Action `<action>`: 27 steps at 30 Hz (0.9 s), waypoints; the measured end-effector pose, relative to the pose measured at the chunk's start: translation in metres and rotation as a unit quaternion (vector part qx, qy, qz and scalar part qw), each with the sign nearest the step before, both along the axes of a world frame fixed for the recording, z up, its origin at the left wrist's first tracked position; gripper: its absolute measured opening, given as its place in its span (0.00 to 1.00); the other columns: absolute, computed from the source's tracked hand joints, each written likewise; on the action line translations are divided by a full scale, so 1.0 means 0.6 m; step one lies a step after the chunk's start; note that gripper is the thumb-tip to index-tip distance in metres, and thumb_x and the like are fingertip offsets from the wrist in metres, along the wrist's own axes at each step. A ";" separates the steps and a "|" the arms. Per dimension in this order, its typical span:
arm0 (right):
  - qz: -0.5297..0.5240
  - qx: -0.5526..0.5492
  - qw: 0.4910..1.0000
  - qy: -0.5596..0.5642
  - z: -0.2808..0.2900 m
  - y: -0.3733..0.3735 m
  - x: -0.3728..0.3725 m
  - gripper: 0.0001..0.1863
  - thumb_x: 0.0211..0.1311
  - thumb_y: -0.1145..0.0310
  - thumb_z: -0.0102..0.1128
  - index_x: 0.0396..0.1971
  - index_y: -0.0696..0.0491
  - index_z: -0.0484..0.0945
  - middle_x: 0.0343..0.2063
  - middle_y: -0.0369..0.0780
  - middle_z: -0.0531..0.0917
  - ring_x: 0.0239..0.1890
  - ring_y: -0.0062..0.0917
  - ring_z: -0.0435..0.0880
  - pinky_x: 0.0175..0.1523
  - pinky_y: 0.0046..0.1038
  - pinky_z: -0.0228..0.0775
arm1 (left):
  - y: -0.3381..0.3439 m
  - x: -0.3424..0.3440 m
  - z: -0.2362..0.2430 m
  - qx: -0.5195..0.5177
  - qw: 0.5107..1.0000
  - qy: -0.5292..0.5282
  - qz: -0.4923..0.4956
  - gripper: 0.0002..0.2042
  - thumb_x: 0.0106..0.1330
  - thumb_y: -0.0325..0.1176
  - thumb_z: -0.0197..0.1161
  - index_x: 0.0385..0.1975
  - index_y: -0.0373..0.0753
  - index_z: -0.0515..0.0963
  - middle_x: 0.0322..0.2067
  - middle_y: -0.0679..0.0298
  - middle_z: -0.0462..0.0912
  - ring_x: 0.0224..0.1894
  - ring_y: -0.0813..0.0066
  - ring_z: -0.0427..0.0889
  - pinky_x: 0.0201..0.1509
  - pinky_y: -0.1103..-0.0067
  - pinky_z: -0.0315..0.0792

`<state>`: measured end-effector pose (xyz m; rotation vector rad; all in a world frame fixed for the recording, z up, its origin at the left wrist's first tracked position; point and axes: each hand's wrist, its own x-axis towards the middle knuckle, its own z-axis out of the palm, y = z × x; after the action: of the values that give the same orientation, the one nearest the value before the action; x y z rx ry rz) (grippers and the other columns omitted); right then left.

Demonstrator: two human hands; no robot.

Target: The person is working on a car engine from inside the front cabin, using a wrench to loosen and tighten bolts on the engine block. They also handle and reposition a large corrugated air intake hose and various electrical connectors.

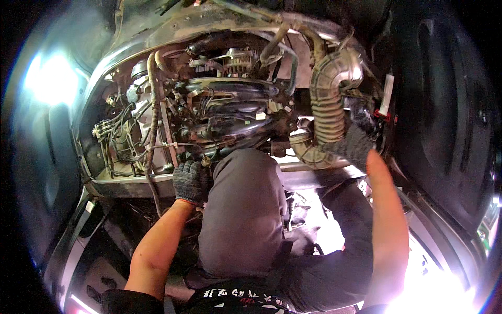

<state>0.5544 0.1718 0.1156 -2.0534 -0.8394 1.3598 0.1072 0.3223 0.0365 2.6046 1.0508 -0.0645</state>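
Observation:
My left hand (189, 181), in a dark knitted glove, is curled over the near metal rail (133, 187) of an opening full of engine parts. My right hand (354, 145), gloved in grey, is closed around the lower part of a dusty corrugated air hose (329, 118). This hose bends over at its upper end. A second ribbed elbow (308, 152) lies just left of my right fingers. My right fingertips are partly lost against the hose. Between my arms, my bent knee (244, 204) covers part of the rail.
Dark curved intake pipes (235, 89) fill the middle of the engine. At left run wire bundles (112, 133) and a ribbed conduit (153, 115). A pale upright piece (387, 95) with a red end stands right of the hose. Bright lamps (52, 78) glare at the left and lower right.

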 end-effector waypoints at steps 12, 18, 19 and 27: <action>-0.059 -0.062 0.994 0.069 0.053 0.080 -0.072 0.36 0.49 0.63 0.79 0.58 0.56 0.73 0.55 0.40 0.80 0.55 0.29 0.78 0.62 0.32 0.69 | 0.004 -0.012 0.021 -0.027 0.999 -0.011 0.017 0.10 0.57 0.40 0.59 0.34 0.42 0.78 0.33 0.55 0.79 0.38 0.54 0.78 0.45 0.61 0.69; 0.172 -0.168 0.948 -0.207 -0.037 0.050 0.085 0.37 0.57 0.55 0.72 0.64 0.51 0.69 0.61 0.40 0.76 0.60 0.32 0.73 0.64 0.37 0.66 | 0.000 -0.002 0.014 -0.009 0.999 -0.034 -0.002 0.12 0.55 0.39 0.63 0.36 0.41 0.78 0.37 0.54 0.79 0.45 0.53 0.77 0.48 0.59 0.68; 0.175 -0.203 0.944 -0.191 -0.042 0.060 0.085 0.38 0.58 0.51 0.71 0.66 0.50 0.67 0.63 0.41 0.74 0.62 0.34 0.72 0.65 0.41 0.65 | 0.003 -0.005 0.015 -0.012 0.999 -0.032 -0.002 0.13 0.55 0.39 0.63 0.36 0.41 0.78 0.37 0.54 0.79 0.46 0.53 0.77 0.49 0.59 0.68; 0.022 -0.314 0.941 0.125 0.055 0.174 0.028 0.41 0.58 0.41 0.66 0.66 0.47 0.67 0.67 0.43 0.69 0.66 0.45 0.68 0.66 0.56 0.61 | 0.002 -0.010 0.016 0.006 0.998 -0.059 0.027 0.08 0.56 0.36 0.61 0.33 0.41 0.77 0.35 0.56 0.79 0.43 0.55 0.78 0.48 0.62 0.69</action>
<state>0.5713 0.2764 0.1485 -2.2360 -0.3612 2.0603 0.1011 0.3233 0.0461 2.5543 1.0833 0.1071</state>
